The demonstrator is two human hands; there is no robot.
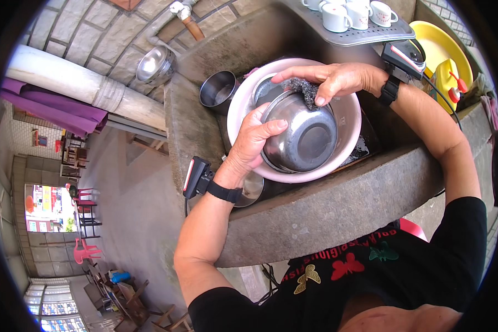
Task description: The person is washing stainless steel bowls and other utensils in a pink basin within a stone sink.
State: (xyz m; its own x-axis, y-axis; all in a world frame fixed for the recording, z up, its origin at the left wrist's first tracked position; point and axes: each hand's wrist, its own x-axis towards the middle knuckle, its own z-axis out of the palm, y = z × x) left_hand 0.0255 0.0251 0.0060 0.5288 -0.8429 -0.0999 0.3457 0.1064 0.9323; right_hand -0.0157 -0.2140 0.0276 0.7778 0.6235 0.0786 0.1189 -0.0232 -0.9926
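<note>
My left hand grips the rim of a stainless steel bowl, its thumb lying along the outer wall. The bowl is tilted, with its round base turned up towards me. On the bowl's far rim, my right hand presses a steel wool scourer, thumb and fingers around it. Both hands are over a pale pink plastic basin standing in a concrete sink. Inside the basin, another metal vessel is partly hidden behind the bowl.
A dark metal cup stands left of the basin, and a metal bowl lies below my left wrist. Stacked metal bowls rest at the sink's far left corner. White mugs stand on a perforated tray. A yellow bottle is at right.
</note>
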